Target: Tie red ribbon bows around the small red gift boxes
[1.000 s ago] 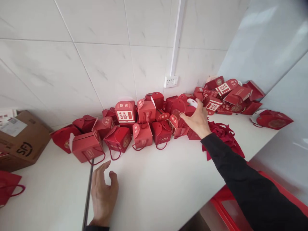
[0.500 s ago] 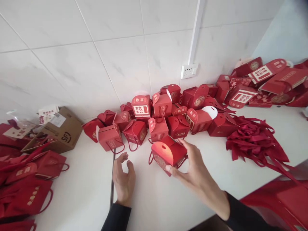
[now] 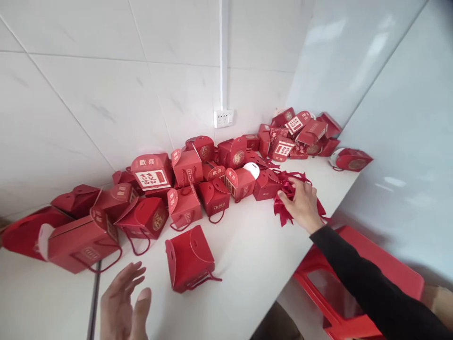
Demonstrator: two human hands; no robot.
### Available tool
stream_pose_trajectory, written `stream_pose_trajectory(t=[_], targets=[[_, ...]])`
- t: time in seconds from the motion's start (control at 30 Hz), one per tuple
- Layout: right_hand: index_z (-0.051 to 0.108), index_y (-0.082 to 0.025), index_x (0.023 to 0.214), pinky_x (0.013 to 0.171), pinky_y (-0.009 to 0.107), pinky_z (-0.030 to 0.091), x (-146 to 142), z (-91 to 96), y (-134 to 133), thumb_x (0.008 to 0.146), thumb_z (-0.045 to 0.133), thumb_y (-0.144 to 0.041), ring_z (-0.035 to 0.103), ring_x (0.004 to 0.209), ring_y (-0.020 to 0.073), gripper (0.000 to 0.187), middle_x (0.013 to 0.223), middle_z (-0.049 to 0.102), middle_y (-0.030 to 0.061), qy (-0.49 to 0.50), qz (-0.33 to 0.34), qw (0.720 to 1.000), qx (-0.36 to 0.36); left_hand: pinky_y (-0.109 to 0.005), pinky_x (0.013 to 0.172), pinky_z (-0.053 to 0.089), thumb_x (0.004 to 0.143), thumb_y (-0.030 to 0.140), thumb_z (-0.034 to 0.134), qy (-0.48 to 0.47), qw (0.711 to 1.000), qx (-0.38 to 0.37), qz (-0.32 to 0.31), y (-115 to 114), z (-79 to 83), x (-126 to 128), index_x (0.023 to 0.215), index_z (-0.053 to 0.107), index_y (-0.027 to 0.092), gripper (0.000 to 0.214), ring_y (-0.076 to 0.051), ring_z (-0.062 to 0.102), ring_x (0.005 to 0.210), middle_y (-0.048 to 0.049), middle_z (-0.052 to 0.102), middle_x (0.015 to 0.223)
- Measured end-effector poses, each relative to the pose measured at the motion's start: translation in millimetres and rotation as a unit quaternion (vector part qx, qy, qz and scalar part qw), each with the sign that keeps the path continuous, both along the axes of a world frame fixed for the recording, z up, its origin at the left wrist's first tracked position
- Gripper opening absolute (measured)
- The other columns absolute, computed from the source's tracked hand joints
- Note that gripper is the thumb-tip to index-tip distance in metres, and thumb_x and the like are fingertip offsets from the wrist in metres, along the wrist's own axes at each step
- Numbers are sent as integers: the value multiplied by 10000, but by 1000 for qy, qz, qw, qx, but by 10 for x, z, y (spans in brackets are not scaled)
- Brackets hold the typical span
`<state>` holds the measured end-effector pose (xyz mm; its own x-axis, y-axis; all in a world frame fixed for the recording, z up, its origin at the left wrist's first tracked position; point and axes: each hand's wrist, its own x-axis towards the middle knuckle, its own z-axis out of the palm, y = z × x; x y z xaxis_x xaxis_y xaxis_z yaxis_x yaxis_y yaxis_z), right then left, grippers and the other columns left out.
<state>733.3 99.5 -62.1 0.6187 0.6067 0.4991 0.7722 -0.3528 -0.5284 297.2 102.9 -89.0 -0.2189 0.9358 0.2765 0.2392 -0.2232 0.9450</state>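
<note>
My left hand [image 3: 122, 302] is in the air at the lower left, fingers spread, holding nothing. Just right of it, a red gift box [image 3: 193, 259] with a rope handle stands apart on the white table. My right hand [image 3: 302, 203] is stretched out to the right, its thumb and fingers curled onto a heap of dark red ribbons [image 3: 286, 215]. Part of the heap is hidden beneath that hand. Left of the ribbons, a closed red box [image 3: 268, 184] almost touches them.
Several red boxes [image 3: 148, 179] line the white tiled wall, and more are heaped [image 3: 297, 134] in the far corner. One box [image 3: 352, 159] lies at the table's right end. A red plastic stool [image 3: 382, 269] stands below the table edge. A socket [image 3: 223, 118] is on the wall.
My right hand has let go of the red gift box, now standing on the table, and has moved right to the ribbons. The view has turned right.
</note>
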Motion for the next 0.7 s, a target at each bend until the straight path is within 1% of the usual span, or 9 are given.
stream_pose_trajectory(t=[0.07, 0.13, 0.2, 0.27, 0.4, 0.5, 0.6, 0.63, 0.7], targets=[[625, -176, 1273, 1041, 583, 435, 205, 2, 38, 942, 672, -412, 568, 1205, 340, 408, 1225, 638, 130, -13, -27, 999, -19, -634, 1101, 468, 898, 529, 680, 12, 998, 8, -68, -32, 99, 100, 1449, 517, 334, 607, -371, 597, 1296, -96, 564, 1481], [667, -176, 1165, 995, 511, 489, 330, 36, 85, 975, 676, -416, 624, 1111, 271, 307, 1170, 664, 81, -22, -30, 999, -35, -640, 1155, 434, 899, 498, 694, 70, 988, 30, -134, -9, 190, 192, 1547, 410, 391, 716, -382, 502, 1424, -77, 445, 1615], [685, -170, 1058, 933, 451, 531, 411, 121, 135, 994, 671, -418, 657, 1003, 224, 257, 1087, 686, 56, -31, -21, 999, -38, -636, 1193, 403, 878, 481, 727, 136, 974, 54, -175, 45, 253, 266, 1598, 329, 392, 827, -384, 385, 1521, -74, 374, 1671], [686, -163, 1007, 875, 410, 555, 465, 265, 180, 1005, 666, -408, 670, 913, 195, 246, 1014, 696, 39, -41, -16, 999, -22, -623, 1185, 425, 889, 474, 718, 183, 963, 58, -190, 96, 283, 315, 1584, 357, 357, 792, -367, 397, 1520, -97, 437, 1628], [662, -169, 873, 779, 343, 553, 452, 707, 214, 993, 680, -315, 651, 765, 155, 190, 853, 687, 4, -55, -16, 997, 44, -576, 1099, 530, 932, 473, 658, 210, 962, 59, -161, 97, 272, 321, 1467, 482, 300, 590, -319, 589, 1353, -112, 614, 1427], [652, -187, 849, 769, 339, 507, 250, 1075, 179, 954, 627, -174, 650, 779, 180, 109, 836, 711, 44, -78, -11, 990, 117, -506, 1045, 578, 927, 481, 662, 216, 966, 48, -137, -13, 272, 238, 1442, 508, 315, 563, -304, 606, 1324, -91, 632, 1399], [670, -191, 931, 764, 329, 494, -140, 1359, 91, 956, 565, -189, 644, 776, 175, 107, 864, 711, 51, -107, 20, 978, 176, -456, 1027, 584, 926, 495, 659, 228, 964, 3, -136, -186, 347, 104, 1411, 549, 353, 518, -286, 615, 1298, -57, 629, 1389], [674, -196, 943, 774, 320, 502, -297, 1423, 49, 952, 567, -201, 648, 778, 165, 108, 872, 711, 41, -121, 48, 972, 197, -464, 1045, 568, 928, 509, 648, 234, 964, -15, -127, -249, 392, 57, 1392, 569, 359, 494, -288, 609, 1299, -48, 625, 1391], [684, -199, 967, 788, 309, 526, -620, 1503, -44, 951, 569, -199, 683, 804, 158, 116, 893, 728, 25, -154, 155, 946, 241, -509, 1123, 493, 937, 536, 614, 235, 967, -36, -93, -378, 511, -15, 1364, 596, 363, 461, -307, 568, 1346, -33, 603, 1424]])
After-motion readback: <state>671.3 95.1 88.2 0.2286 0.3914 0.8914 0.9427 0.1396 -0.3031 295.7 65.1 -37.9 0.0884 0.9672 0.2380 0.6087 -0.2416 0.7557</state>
